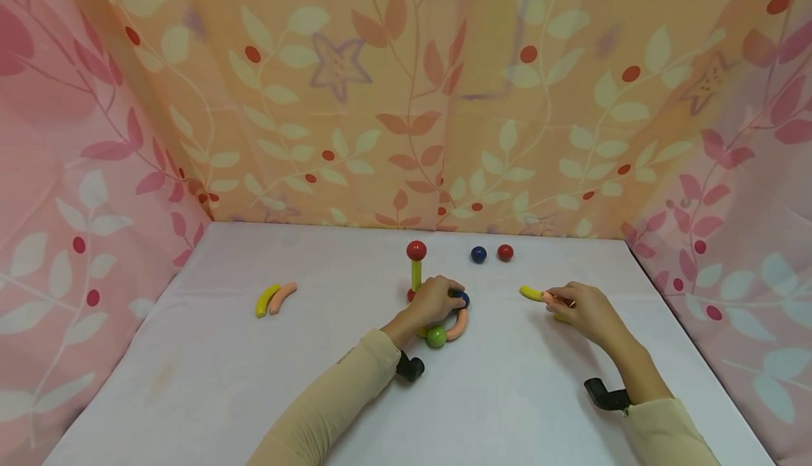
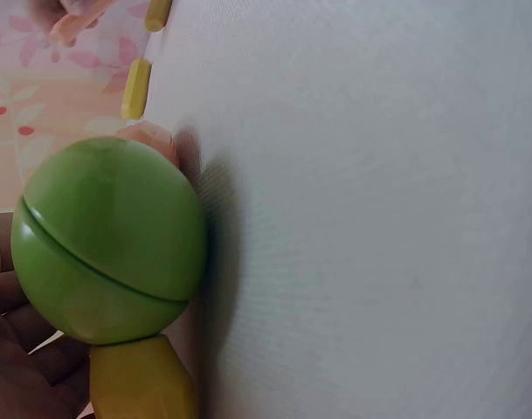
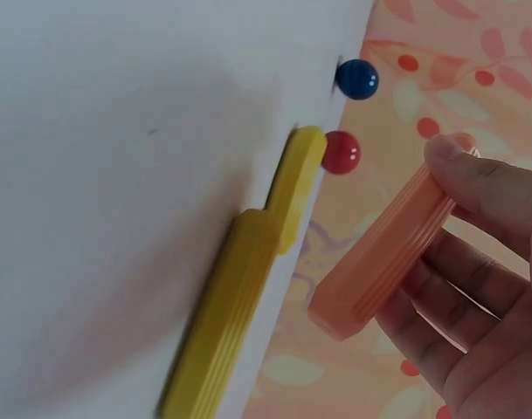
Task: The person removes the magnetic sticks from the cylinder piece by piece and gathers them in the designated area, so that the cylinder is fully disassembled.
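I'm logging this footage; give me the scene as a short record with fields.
left hand: grips blue ball in assembly
right hand: pinches pink stick
assembly: includes green ball
upright: yellow stick, red ball on top
loose, back: second blue ball, second red ball
loose, left: curved yellow stick, another pink stick
loose, right: two yellow sticks

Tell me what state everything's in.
Toy: pieces joined, partly hidden
Left grip: holding the toy's blue ball
Right grip: pinching a pink stick
Pink stick: held off the table
Yellow post: upright, red ball on top
Green ball: joined into the toy
Right yellow sticks: lying on the table
Back blue ball: loose
Back red ball: loose
Left yellow stick: lying down
Left pink stick: lying beside it
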Demonstrator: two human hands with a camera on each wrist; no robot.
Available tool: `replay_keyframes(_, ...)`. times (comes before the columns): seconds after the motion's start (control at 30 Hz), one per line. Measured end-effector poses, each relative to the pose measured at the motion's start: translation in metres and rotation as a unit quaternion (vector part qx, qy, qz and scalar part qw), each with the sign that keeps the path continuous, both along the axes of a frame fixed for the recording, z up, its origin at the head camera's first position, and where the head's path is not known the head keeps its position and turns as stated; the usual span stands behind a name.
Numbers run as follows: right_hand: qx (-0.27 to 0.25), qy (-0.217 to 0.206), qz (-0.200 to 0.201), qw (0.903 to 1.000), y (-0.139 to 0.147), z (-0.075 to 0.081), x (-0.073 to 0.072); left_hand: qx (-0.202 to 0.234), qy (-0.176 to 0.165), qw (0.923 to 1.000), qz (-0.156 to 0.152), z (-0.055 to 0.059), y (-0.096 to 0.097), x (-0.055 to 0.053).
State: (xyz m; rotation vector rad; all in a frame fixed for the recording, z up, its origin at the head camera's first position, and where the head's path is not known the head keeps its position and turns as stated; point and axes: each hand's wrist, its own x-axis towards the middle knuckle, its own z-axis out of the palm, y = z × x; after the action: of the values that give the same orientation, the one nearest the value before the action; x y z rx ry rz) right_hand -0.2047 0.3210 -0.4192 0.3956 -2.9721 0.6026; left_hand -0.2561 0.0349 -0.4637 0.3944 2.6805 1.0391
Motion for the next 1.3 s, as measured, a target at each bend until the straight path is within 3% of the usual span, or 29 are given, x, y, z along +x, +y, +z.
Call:
replay_keyframes(0.43,0.047,0.004,0.000,0.9989,0.020,-0.017,0.014,0.003,-0.002,1.0000,0.003,0.001,0.000,0.000)
replay_keyframes(0.9,0.062,-0.082,-0.001,0.9947,0.028,-0.034,0.017,0.011,-0.006,0.9999,0.004,0.000,0.000,0.001)
replay_keyframes(1.3,0.058,-0.100,-0.024,0.9930,0.028,-0.035,0.019,-0.005,-0.010,0.9999,0.004,0.002,0.002,0.000)
